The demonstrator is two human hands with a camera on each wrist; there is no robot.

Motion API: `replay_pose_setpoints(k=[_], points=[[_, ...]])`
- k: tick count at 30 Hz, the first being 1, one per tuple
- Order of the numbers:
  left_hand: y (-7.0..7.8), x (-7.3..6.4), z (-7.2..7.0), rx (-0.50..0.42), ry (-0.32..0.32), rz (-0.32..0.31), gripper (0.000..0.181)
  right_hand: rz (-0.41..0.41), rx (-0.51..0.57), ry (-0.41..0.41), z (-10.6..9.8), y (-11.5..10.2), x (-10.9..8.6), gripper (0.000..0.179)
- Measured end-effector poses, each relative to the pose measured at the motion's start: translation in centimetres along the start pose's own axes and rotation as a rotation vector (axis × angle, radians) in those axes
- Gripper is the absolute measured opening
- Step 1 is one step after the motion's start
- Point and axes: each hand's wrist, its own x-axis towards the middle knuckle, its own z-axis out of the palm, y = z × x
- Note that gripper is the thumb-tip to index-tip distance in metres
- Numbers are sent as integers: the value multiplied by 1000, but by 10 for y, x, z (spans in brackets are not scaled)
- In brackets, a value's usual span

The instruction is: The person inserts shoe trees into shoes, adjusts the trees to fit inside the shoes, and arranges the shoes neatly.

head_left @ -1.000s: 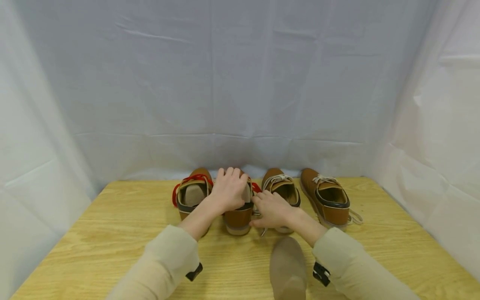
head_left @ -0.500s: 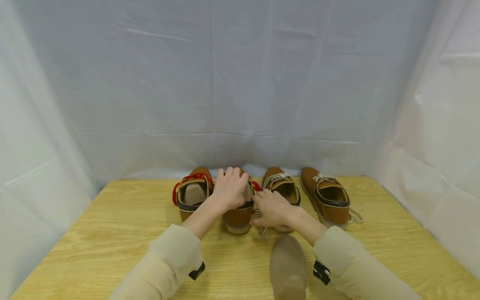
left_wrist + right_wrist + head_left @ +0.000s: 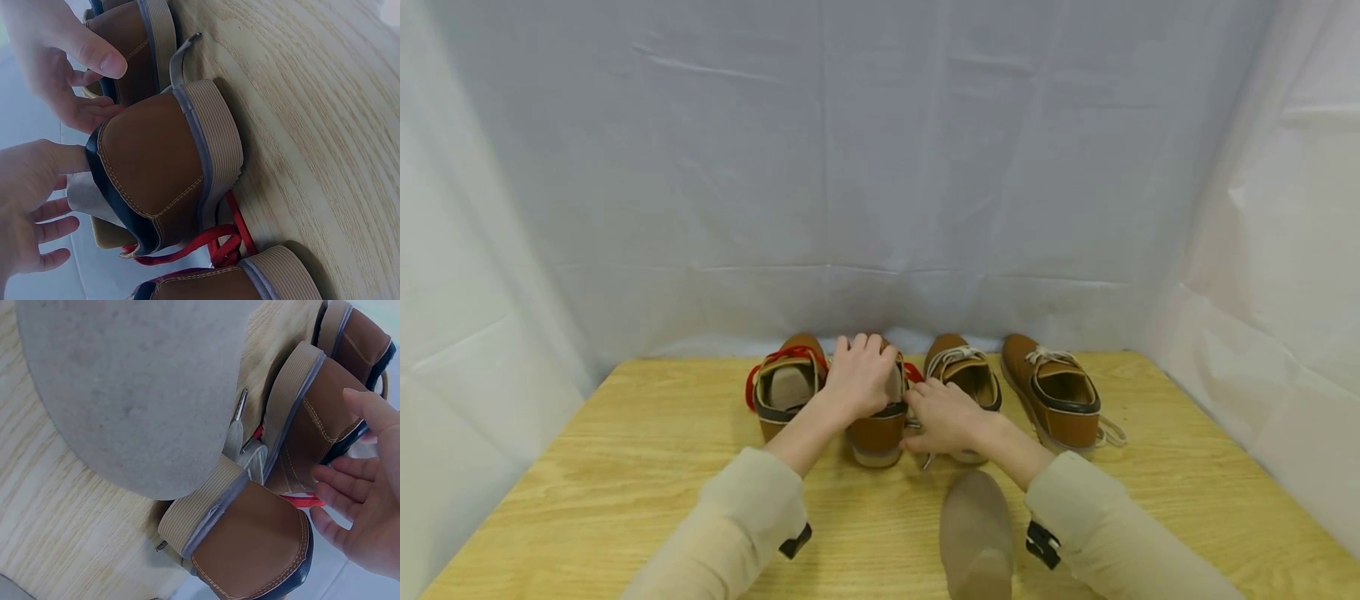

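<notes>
Several brown lace-up shoes stand in a row, heels toward me. My left hand (image 3: 861,379) is over the second shoe from the left (image 3: 876,440), which has red laces. In the left wrist view its thumb dips inside the dark collar and its index finger passes behind a grey insole (image 3: 89,194), pinching it; the other fingers are spread. The insole's front is hidden in the shoe. My right hand (image 3: 943,417) has loosely bent fingers, their tips at this shoe's right side, in front of the third shoe (image 3: 973,387) with pale laces.
Another grey insole (image 3: 976,533) lies nearer me on the wooden table (image 3: 587,492). The leftmost shoe (image 3: 771,429) has red laces and an insole inside; the rightmost shoe (image 3: 1071,429) trails a pale lace. A white cloth (image 3: 880,208) hangs behind.
The left forearm and sleeve have shifted very slightly to the right. Both hands and the shoes otherwise keep their places.
</notes>
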Motion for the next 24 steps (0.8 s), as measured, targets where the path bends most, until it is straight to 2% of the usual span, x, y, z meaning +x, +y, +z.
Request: replay_pose_setpoints(k=[6, 17, 24], points=[[0, 1, 0, 20, 6, 1, 42, -5, -8, 6, 0, 0, 0, 67], [1, 2, 0, 14, -30, -20, 44, -4, -8, 5, 0, 0, -1, 63], [1, 3, 2, 41, -16, -6, 42, -6, -12, 10, 0, 0, -1, 60]])
